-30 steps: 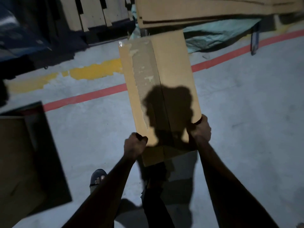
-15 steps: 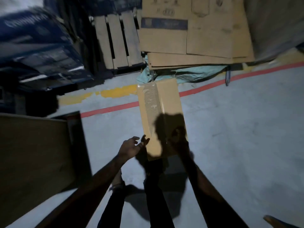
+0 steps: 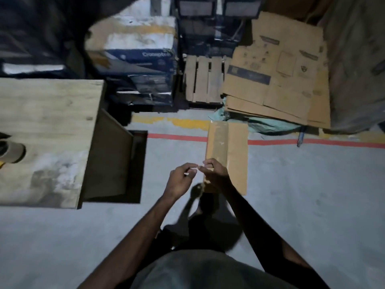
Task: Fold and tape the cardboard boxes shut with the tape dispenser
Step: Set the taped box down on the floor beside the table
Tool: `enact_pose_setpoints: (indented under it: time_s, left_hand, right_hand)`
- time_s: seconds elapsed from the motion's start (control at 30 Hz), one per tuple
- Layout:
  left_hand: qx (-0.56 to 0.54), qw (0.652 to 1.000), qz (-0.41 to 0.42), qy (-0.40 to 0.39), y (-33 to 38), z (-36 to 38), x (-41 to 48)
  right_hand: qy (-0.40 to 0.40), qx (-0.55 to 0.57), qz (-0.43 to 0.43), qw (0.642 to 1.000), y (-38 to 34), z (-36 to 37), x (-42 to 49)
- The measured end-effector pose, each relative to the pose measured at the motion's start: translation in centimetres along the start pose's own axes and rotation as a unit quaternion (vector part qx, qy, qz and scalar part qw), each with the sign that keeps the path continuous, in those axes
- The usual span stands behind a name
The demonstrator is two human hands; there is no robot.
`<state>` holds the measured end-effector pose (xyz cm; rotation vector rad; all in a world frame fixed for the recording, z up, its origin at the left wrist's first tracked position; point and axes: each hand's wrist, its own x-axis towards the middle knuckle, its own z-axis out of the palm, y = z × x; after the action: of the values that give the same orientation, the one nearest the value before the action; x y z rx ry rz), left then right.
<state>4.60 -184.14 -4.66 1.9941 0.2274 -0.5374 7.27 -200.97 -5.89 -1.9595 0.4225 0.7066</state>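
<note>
Two hands: left hand (image 3: pixel 181 178), right hand (image 3: pixel 213 171) pinch something tiny | blue carton (image 3: pixel 143 59) reads "Crompton"

Grey concrete floor (image 3: pixel 312 205), crossed by a red line (image 3: pixel 177 137) with patchy yellow paint (image 3: pixel 187 123) behind it. Plain tan cardboard box (image 3: pixel 237 155), a glossy tape strip (image 3: pixel 217 142) down it. Pale wood-grain counter (image 3: pixel 41 122), smudged white. Navy-and-white cartons (image 3: pixel 143 57) behind; brown flattened cardboard (image 3: pixel 281 80) carries a blue band and dark printed symbols.

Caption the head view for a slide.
Both hands, left and right, meet fingertip to fingertip above a taped cardboard box lying on the grey floor.
</note>
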Motion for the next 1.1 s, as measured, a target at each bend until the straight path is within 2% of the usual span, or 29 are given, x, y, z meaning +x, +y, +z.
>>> enact_pose_setpoints:
  time_s: [0.13,0.2,0.33,0.43,0.6,0.77,0.9,1.1]
  left_hand:
    - [-0.094,0.994,-0.008,0.061,-2.4,-4.6,-5.4]
    - [-0.121,0.988,-0.006,0.098,-4.2,-7.8,-7.7]
    - [-0.156,0.974,-0.020,0.165,-10.0,-15.3,-13.0]
    - [-0.156,0.965,-0.043,0.208,-16.3,-20.9,-18.5]
    - [-0.183,0.936,-0.097,0.284,-26.2,-28.8,-27.6]
    - [-0.214,0.908,-0.123,0.339,-33.1,-35.3,-34.7]
    - [-0.233,0.885,-0.135,0.379,-37.9,-39.7,-37.5]
    - [-0.272,0.864,-0.155,0.394,-44.7,-49.3,-38.9]
  right_hand:
    - [-0.027,-0.058,-0.051,0.997,-2.2,5.5,-2.2]
    - [-0.049,-0.122,-0.084,0.988,-3.8,8.6,-3.7]
    - [-0.104,-0.250,-0.177,0.946,-7.7,16.5,-6.5]
    - [-0.148,-0.310,-0.215,0.914,-10.4,24.2,-8.8]
    - [-0.192,-0.334,-0.252,0.888,-13.1,38.4,-13.9]
    - [-0.235,-0.340,-0.275,0.868,-15.5,51.1,-19.4]
    - [-0.277,-0.356,-0.288,0.845,-18.1,59.7,-21.1]
    - [-0.314,-0.366,-0.295,0.825,-24.5,71.8,-19.9]
